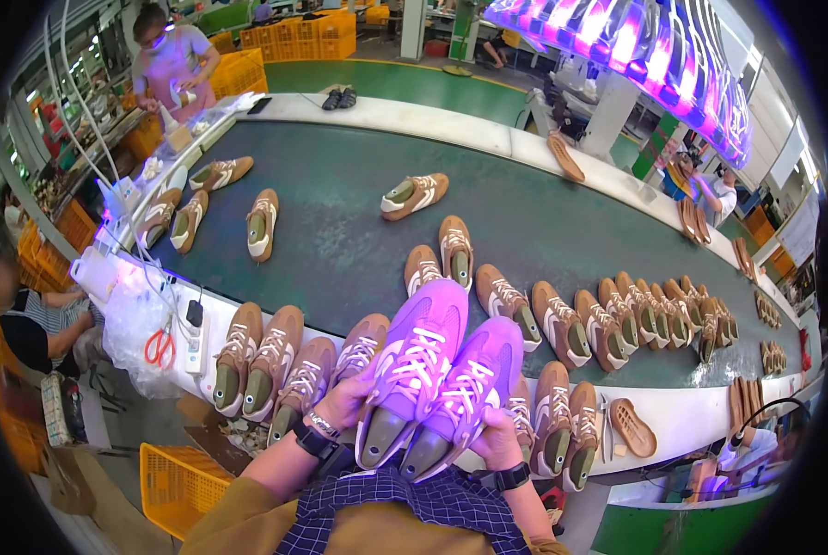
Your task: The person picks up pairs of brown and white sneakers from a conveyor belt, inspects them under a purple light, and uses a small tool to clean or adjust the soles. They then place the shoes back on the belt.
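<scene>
Close in front of me I hold a pair of sneakers with white laces, toes pointing away, tinted purple by the light. My left hand [344, 402] is closed around the side of the left sneaker [425, 338]. Along the outer side of the right sneaker [478, 375], my right hand [499, 439] grips near the heel. Olive-green shoe lasts [381, 439] fill both shoes. Brown sneakers [280, 347] stand on the white ledge left of my hands, and more brown sneakers [554, 407] stand to the right. My fingers are partly hidden behind the pair.
A dark green conveyor belt [340, 245] carries several brown sneakers, crowded toward the right. Red scissors [159, 348] and a power strip [195, 344] lie on the left ledge. A loose sole [633, 427] rests at right. A glowing purple lamp [636, 55] hangs above. Co-workers stand around the line.
</scene>
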A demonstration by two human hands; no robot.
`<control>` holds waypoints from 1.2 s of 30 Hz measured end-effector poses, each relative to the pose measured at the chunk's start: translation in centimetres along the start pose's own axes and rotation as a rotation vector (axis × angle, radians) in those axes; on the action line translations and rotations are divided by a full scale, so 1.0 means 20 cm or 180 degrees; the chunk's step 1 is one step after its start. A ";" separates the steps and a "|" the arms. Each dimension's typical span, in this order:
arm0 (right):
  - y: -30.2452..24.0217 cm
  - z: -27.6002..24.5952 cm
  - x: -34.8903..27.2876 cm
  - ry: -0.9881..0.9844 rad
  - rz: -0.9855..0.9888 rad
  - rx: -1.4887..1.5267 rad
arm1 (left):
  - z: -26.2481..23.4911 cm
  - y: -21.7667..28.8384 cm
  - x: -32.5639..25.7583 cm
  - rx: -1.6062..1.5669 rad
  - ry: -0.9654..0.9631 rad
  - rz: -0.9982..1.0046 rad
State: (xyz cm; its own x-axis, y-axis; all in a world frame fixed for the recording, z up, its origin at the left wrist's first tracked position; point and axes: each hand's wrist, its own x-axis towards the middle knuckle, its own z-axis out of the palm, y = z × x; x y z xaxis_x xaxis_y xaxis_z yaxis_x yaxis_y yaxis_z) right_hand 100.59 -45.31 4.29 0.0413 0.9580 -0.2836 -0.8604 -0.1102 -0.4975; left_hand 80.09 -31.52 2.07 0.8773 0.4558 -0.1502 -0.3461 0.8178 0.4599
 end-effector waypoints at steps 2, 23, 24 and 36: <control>-0.02 0.01 -0.01 -0.0170 -0.0037 -0.0075 | -0.01 -0.02 0.00 -0.0028 -0.0074 0.0032; -0.20 0.03 0.05 0.0392 -0.1144 -0.0224 | 0.03 0.07 0.00 -0.0650 0.0131 0.0742; -0.21 0.00 0.03 0.0328 -0.1073 -0.0177 | 0.05 0.07 -0.01 -0.0614 0.0006 0.0747; -0.25 0.15 0.06 0.0589 -0.1630 0.0695 | 0.20 0.13 0.17 -0.1290 0.0525 0.1107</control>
State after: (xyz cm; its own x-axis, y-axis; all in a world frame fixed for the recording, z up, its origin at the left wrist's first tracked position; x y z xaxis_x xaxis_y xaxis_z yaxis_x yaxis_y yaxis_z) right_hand 103.49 -42.85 8.92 0.5505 0.8106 -0.1998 -0.7913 0.4304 -0.4342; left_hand 83.42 -29.33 6.17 0.6363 0.7451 -0.1996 -0.7345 0.6643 0.1384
